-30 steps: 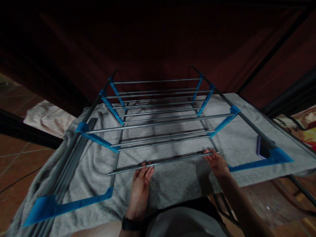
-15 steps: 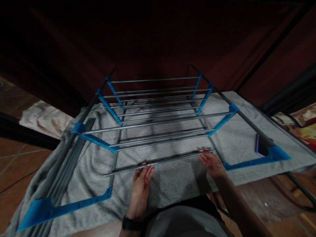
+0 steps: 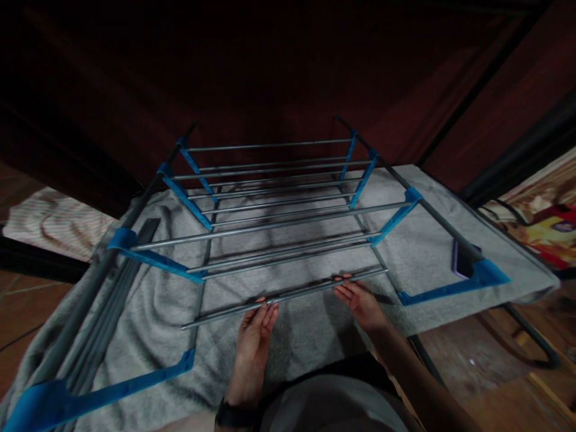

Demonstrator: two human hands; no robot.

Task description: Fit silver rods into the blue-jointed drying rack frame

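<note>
A thin grey metal rod [image 3: 306, 292] lies across the near part of a rack frame, tilted slightly up to the right. My left hand [image 3: 258, 324] grips it left of its middle, beside a joint in the tube. Farther right, my right hand [image 3: 359, 300] pinches the same rod between thumb and fingers. Beyond my hands stand the rack's fitted crossbars [image 3: 270, 227], joined to blue plastic brackets [image 3: 168, 262]. The nearest blue brackets, left [image 3: 130, 379] and right [image 3: 450, 289], have no rod between them.
A grey blanket [image 3: 148, 336] covers the surface beneath the rack. Several loose grey tubes [image 3: 105, 318] lie along the left side. A phone [image 3: 463, 261] rests under the right rail. Dark red panels [image 3: 279, 72] stand behind; tiled floor [image 3: 27, 306] shows left.
My right hand has slid left along the rod, closer to my left hand. The left hand keeps its grip. The whole view has shifted slightly.
</note>
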